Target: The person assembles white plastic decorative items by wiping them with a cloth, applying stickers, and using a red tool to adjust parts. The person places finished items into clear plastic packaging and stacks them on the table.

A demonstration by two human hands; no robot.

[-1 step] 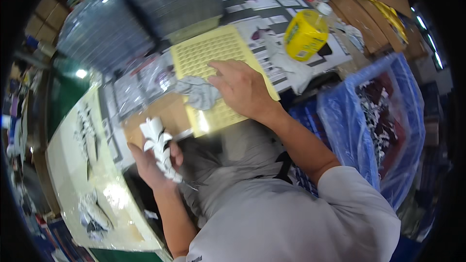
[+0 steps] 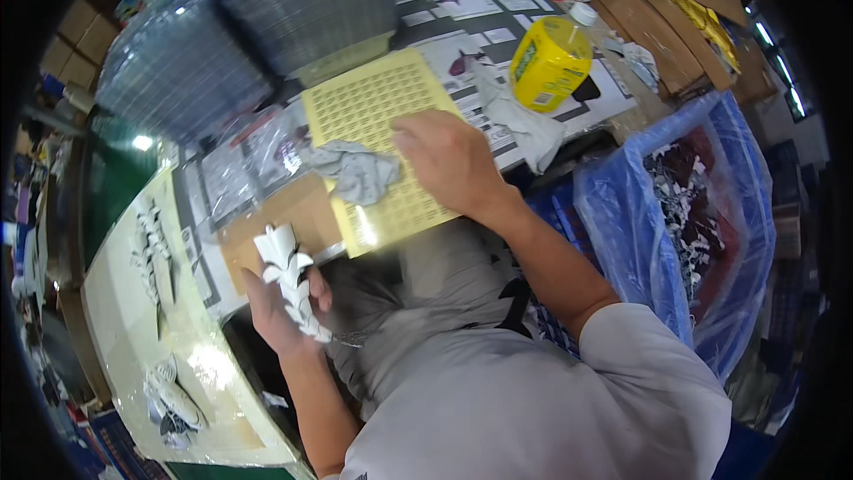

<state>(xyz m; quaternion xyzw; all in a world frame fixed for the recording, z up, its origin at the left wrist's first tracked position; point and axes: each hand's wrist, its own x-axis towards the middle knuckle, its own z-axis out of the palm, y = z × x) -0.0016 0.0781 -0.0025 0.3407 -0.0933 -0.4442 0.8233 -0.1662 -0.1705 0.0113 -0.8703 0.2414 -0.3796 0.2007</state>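
A white jointed piece with overlapping leaf-like segments (image 2: 290, 277) lies in my left hand (image 2: 283, 316), whose fingers and thumb close round its sides. Thin wire-like strands trail from its lower end. Over the yellow sheet of small printed labels (image 2: 364, 93) hangs my right hand (image 2: 449, 160), its fingers curled and thumb pressed in. Whatever those fingers may hold is too small or hidden to make out. A crumpled light-grey rag (image 2: 360, 171) rests on the sheet, just left of my right hand.
Stacked clear plastic trays (image 2: 302, 9) stand at the back left. A yellow bottle (image 2: 549, 62) and a pale cloth (image 2: 524, 116) are at the right. A blue-bagged bin of scraps (image 2: 622, 204) stands beside my right arm. More white segmented pieces (image 2: 160, 253) lie on the board at left.
My right hand's fingers have curled in more, above the label sheet. The whole view has shifted slightly. My left hand still holds the white segmented piece.
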